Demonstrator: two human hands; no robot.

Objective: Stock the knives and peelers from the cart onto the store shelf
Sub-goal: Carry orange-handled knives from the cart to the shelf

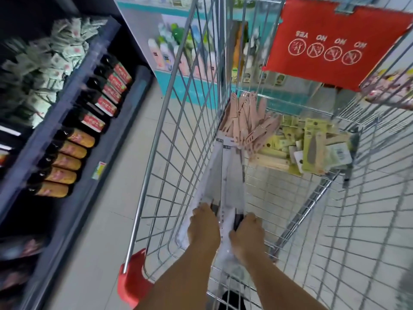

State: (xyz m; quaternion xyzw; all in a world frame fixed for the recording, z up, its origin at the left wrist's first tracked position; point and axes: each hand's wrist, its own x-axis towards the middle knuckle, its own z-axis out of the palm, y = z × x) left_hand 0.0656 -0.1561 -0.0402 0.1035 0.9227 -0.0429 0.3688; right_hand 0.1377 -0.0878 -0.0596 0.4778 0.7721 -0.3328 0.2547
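Both my hands reach down into a wire shopping cart (169, 135). My left hand (204, 227) and my right hand (248, 231) lie on the near end of a stack of long white packaged knives (225, 175) leaning along the cart's left side; fingers curl over dark handles there. Beyond them a bundle of pink knives (250, 121) stands at the cart's far left. Yellow-green carded peelers and knives (312, 146) lie heaped on the cart floor at the far right.
A dark shelf unit (73, 90) on the left holds rows of dark bottles (73, 153) and hanging white packets (44, 59). A red sign (330, 43) hangs on the cart's far wall. A teal shelf with bottles (174, 54) stands beyond. Tiled floor lies between cart and shelf.
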